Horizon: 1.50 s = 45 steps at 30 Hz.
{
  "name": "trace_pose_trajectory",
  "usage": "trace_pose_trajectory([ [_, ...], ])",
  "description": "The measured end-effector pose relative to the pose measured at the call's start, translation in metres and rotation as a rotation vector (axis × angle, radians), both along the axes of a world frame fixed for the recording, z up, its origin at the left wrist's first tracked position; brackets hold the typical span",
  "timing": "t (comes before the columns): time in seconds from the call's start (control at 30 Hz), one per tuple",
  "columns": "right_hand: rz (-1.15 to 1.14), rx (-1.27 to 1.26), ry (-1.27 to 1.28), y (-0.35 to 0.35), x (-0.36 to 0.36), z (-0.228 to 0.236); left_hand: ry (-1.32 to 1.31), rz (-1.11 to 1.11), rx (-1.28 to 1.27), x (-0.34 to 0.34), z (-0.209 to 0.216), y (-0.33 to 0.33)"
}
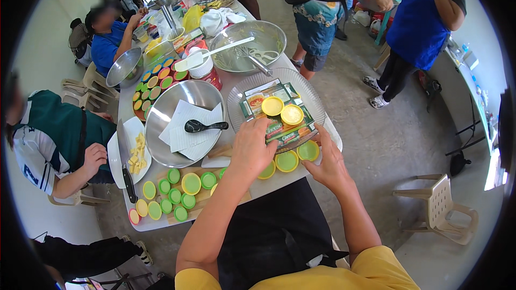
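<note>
My left hand (251,149) reaches to the near left corner of a flattened-looking stack of cheese boxes (285,137), its thumb and fingers apart. On the boxes sit a yellow cup (273,106) and a second yellow-rimmed cup (292,115) with a pale content. The boxes lie on a ribbed clear glass platter (236,96). To the right, my right hand (331,165) is open, fingers spread beside the platter's near right rim. Between my hands, along the table edge, are yellow-rimmed cups with green content (286,161). I cannot tell whether either hand presses on the boxes.
Left of me, a steel bowl (157,129) holds papers and a black spoon (206,126). A knife (128,182) lies by a plate of cubes (115,153). Small green cups (174,196) stand on a wooden board. A person (64,134) stands at the left; others are beyond.
</note>
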State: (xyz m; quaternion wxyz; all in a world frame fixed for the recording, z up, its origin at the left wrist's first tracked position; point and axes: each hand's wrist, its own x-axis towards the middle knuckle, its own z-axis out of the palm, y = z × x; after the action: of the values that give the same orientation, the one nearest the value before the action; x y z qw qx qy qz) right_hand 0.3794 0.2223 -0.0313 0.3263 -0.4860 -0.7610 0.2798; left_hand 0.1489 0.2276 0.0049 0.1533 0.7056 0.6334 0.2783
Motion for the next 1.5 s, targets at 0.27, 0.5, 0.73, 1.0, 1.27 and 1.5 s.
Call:
trace_pose_trajectory([
  [0.27, 0.001, -0.029, -0.024, 0.001, 0.004, 0.001, 0.033, 0.018, 0.069, -0.004, -0.010, 0.013],
  [0.5, -0.039, -0.039, -0.028, -0.002, 0.005, 0.004, 0.003, -0.047, 0.107, 0.002, -0.006, 0.013],
  [0.73, -0.126, 0.022, -0.079, -0.017, 0.022, 0.006, -0.069, -0.135, 0.092, -0.005, -0.017, 0.009],
  [1.0, -0.121, 0.064, -0.078, -0.018, 0.005, 0.070, -0.052, 0.027, -0.021, -0.036, -0.006, -0.014],
  [1.27, 0.020, 0.189, -0.032, 0.011, -0.083, 0.049, 0.005, 0.051, -0.082, -0.040, 0.004, -0.025],
  [1.5, 0.061, 0.227, -0.141, 0.028, -0.115, 0.022, 0.085, 0.045, -0.200, -0.051, -0.004, -0.017],
])
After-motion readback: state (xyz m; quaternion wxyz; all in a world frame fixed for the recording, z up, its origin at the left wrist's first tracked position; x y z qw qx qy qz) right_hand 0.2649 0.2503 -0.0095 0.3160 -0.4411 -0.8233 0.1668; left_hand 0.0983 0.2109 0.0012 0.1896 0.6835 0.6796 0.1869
